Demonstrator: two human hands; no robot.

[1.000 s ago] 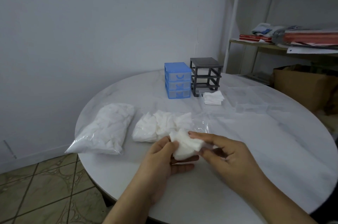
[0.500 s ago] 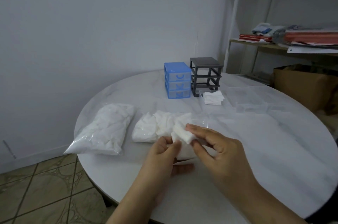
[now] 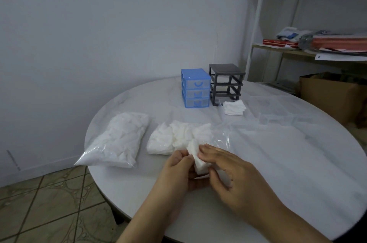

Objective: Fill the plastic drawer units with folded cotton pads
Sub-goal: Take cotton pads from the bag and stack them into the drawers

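Observation:
Over the near part of the round white table [image 3: 288, 163], my left hand [image 3: 178, 171] and my right hand [image 3: 228, 171] both hold a white cotton pad [image 3: 195, 153], pinching it between them. Just behind lies an open plastic bag of loose cotton pads [image 3: 178, 137]. A sealed bag of pads [image 3: 119, 141] lies to the left. At the far side stand a blue drawer unit [image 3: 195, 88] with its three drawers in and an empty dark grey drawer frame [image 3: 226, 84]. A clear drawer with folded pads [image 3: 233, 107] sits in front of the grey frame.
Clear empty plastic drawers [image 3: 278, 109] lie on the table right of the folded pads. A metal shelf [image 3: 309, 52] with books and papers and a cardboard box [image 3: 333, 95] stand beyond the table on the right. Tiled floor [image 3: 39, 203] shows at lower left.
The pad has been folded smaller between my hands. My right hand's fingers have moved left over it, and both hands sit closer together.

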